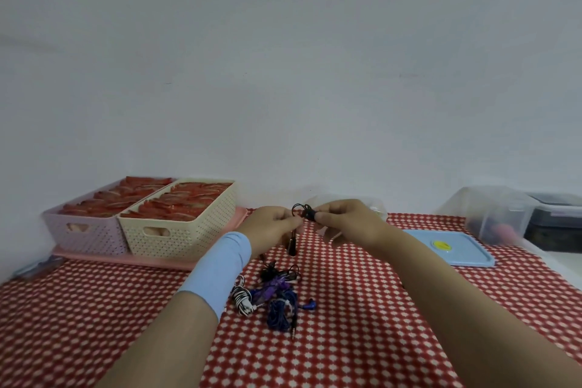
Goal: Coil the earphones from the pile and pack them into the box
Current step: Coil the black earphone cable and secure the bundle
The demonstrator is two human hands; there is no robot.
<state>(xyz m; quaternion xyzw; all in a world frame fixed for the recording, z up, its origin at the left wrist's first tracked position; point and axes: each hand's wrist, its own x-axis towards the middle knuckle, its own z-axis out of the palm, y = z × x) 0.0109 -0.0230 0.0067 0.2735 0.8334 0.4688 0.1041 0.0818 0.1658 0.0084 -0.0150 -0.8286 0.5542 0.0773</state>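
Both hands are raised above the red-and-white checked table. My right hand (341, 219) pinches a small coil of black earphone cable (305, 210) round its fingertips. My left hand (272, 225) pinches the same black cable just left of the coil, and the cable's loose end with a dark plug (292, 246) hangs below it. On the cloth nearer to me lies the pile of earphones (272, 296): black, purple, blue and a black-and-white striped set. A clear plastic box (371, 206) stands behind my right hand, mostly hidden.
Two woven baskets, lilac (83, 230) and cream (185, 230), hold red packets on a pink tray at the back left. A blue lid (453, 249) lies at the right. Clear and dark containers (500, 214) stand at the far right by the wall.
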